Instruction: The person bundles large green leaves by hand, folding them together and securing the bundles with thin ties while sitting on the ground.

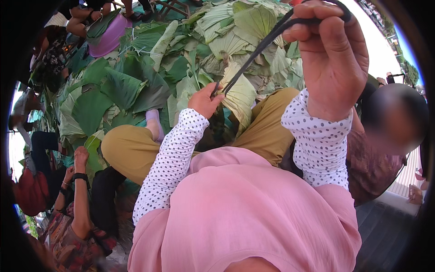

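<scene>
A black cord point(252, 57) runs taut on a slant between my two hands. Its lower end is pinched in the fingers of my left hand point(205, 99), just above my lap. My right hand point(334, 64) is raised high, palm turned toward me, with the cord looped over its fingers. Behind the cord, a pale yellow-green leaf point(240, 93) hangs down between my knees, close to my left fingertips. Large green leaves point(122, 86), which look like lotus leaves, lie heaped before me.
A purple plastic basin point(108, 35) stands at the upper left beside other people. One person's hands point(81, 158) are at a leaf near my left knee. Another person point(373, 163) sits close at my right. Paler, drier leaves point(234, 30) pile up ahead.
</scene>
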